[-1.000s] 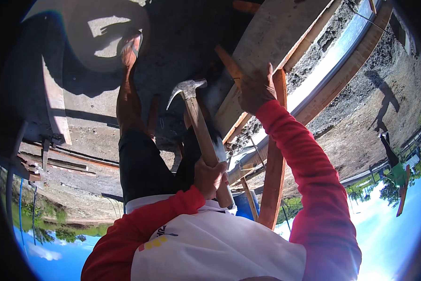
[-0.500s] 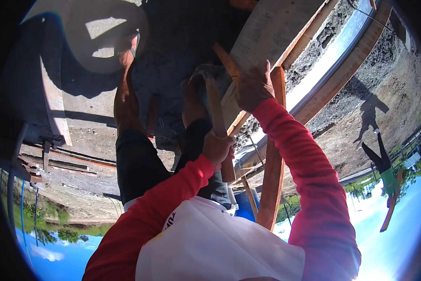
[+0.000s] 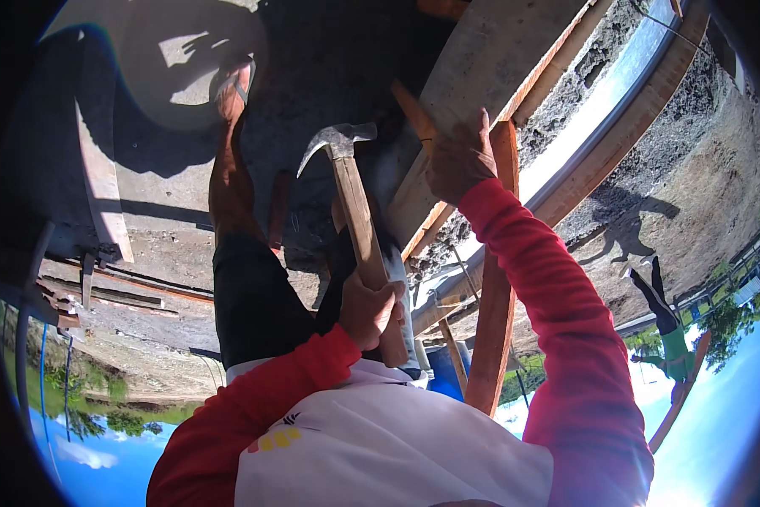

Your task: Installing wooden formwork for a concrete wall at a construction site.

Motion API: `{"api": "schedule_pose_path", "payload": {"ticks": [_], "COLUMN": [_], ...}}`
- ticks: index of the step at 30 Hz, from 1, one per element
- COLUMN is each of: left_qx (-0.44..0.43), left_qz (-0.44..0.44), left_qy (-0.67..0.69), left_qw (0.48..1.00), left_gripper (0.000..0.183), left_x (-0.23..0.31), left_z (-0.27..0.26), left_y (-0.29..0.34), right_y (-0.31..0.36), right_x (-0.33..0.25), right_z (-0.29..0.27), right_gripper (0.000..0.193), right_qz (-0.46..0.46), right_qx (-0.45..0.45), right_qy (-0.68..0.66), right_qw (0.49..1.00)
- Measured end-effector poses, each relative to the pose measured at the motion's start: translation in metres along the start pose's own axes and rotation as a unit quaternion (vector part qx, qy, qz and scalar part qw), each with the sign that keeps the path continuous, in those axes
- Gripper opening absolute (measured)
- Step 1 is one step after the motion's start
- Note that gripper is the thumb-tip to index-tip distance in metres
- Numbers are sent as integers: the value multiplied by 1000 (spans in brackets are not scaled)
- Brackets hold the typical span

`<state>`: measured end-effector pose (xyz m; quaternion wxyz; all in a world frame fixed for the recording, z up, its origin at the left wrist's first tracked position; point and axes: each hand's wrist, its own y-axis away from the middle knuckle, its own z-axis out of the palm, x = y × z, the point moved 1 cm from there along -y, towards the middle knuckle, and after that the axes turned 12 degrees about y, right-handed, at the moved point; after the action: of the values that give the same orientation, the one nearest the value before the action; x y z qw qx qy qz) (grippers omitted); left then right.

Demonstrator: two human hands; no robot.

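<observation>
My left hand [image 3: 368, 311] is closed around the wooden handle of a claw hammer [image 3: 359, 215]. The hammer's metal head points away from me, apart from the boards, with its claw toward the left. Ahead and to the right, my right hand [image 3: 462, 160] is closed on a short orange-brown wood piece [image 3: 414, 111], one finger stretched out. That hand is at the edge of a wide grey board [image 3: 490, 51], beside an upright wooden post [image 3: 495, 313]. My right forearm hides part of the post, and the fingers' undersides are hidden.
A long timber edge [image 3: 604, 160] curves along the right beside a bright strip and rough gravel. Farther right, a person in a green top [image 3: 675, 348] carries a long board. Several planks [image 3: 118, 291] lie at left. A blue container [image 3: 446, 372] stands behind the post.
My left hand has drawn the hammer back toward my body and to the left, away from the wood piece. My right hand stays almost in place. The person at right has shifted along.
</observation>
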<state>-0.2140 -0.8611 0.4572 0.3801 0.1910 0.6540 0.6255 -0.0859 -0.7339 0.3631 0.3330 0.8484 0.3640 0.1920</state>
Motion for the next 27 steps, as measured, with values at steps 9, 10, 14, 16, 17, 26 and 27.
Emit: {"api": "schedule_pose_path", "payload": {"ticks": [9,10,14,16,17,26,27], "left_qx": [-120,-104,-44,-97,-180,-111,-151], "left_qz": [-13,-12,1,-18,-49,-55,-73], "left_qy": [49,50,124,129,68,19,-5], "left_qw": [991,993,991,987,980,992,986], "left_gripper": [17,17,18,16,15,18,18], "left_x": [-13,-11,-13,-14,-10,-1,8], "left_z": [16,11,7,17,24,-51,-54], "left_y": [-28,-22,9,5,-10,20,23], "right_y": [2,2,-1,-1,-2,1,1], "right_x": [-1,-1,-1,0,0,-1,1], "right_z": [-2,-3,-5,-4,-4,-6,-4], "right_gripper": [21,21,21,22,22,19,19], "right_qz": [4,-14,-7,-3,-6,-8,3], "right_qx": [-5,17,17,12,11,-1,-38], "right_qy": [-6,-24,-16,-8,-5,-16,3], "right_qw": [1000,999,1000,1000,1000,1000,999]}}
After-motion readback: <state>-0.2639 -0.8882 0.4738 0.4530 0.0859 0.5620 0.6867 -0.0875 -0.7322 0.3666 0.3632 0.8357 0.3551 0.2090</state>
